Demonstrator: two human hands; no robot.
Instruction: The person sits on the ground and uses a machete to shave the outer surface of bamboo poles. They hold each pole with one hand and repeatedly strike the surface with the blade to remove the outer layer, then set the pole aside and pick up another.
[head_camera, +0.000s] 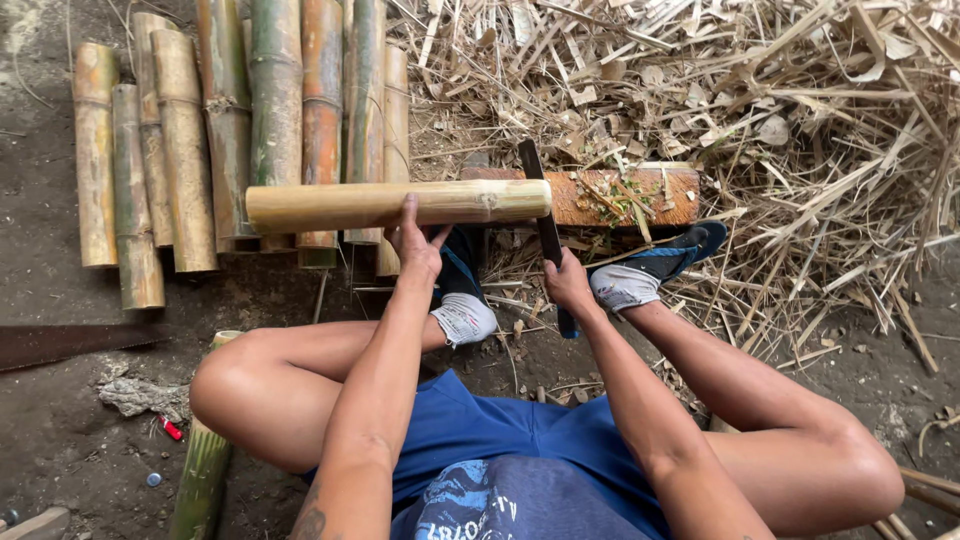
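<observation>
From the head camera, the person is sitting on a dirt floor (40, 290), with stacked poles (230, 120) lying at upper left and dry shavings (800, 120) heaping at right. The left hand (415, 240) is pressing spread fingers on a bamboo pole (390, 205) lying crosswise, its end sitting on a wood block (625, 195). The right hand (568, 285) is gripping a machete (540, 200), fingers wrapped, blade meeting the pole's end. Open ground is lying left.
</observation>
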